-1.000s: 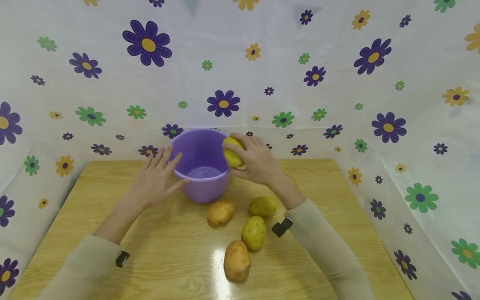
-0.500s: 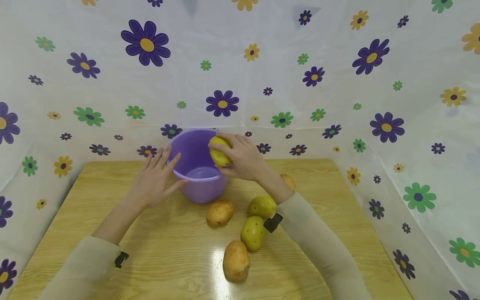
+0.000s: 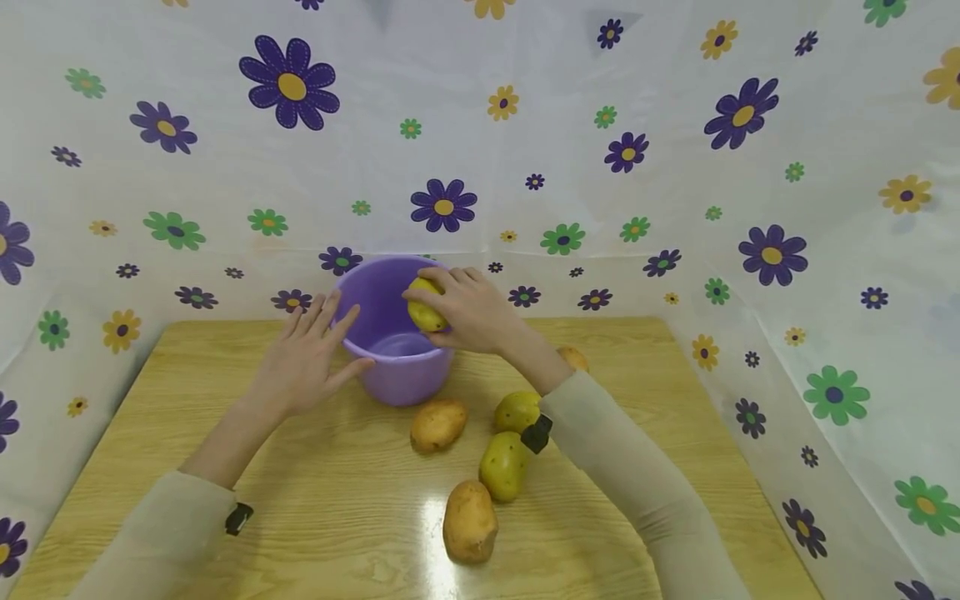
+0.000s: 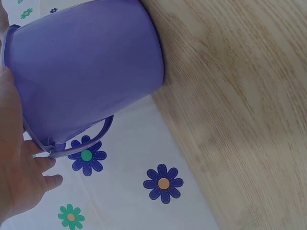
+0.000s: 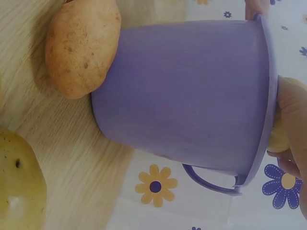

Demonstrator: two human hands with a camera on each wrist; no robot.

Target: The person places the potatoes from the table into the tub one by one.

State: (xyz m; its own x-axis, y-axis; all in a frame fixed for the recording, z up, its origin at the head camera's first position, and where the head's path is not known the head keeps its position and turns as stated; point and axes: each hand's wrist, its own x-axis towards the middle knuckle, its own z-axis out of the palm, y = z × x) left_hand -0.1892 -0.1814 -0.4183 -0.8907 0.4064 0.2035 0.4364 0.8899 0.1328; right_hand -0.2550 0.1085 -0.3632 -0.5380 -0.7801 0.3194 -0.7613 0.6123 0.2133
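A purple bucket [image 3: 405, 379] with a handle [image 4: 103, 136] stands upright at the back of the wooden table. My left hand [image 3: 303, 362] rests at its left rim, fingers straight and spread, the thumb along the near rim. In my right hand [image 3: 476, 312] is a yellow-green potato [image 3: 425, 307], gripped over the right side of the bucket's mouth. The right wrist view shows part of that potato [image 5: 280, 127] just beyond the rim, beside my fingers. A brown potato [image 3: 438, 425] lies close in front of the bucket.
Two more yellow-green potatoes [image 3: 504, 465] lie right of centre, one partly behind my right cuff. Nearest me is a large brown potato [image 3: 470, 522]. Another brown potato [image 3: 573, 358] shows behind my right forearm. A flowered sheet [image 3: 660, 92] hangs around the table [image 3: 322, 500].
My right hand has moved left with the yellow-green potato, from beside the right rim to over the bucket's mouth. The left hand has stayed at the rim.
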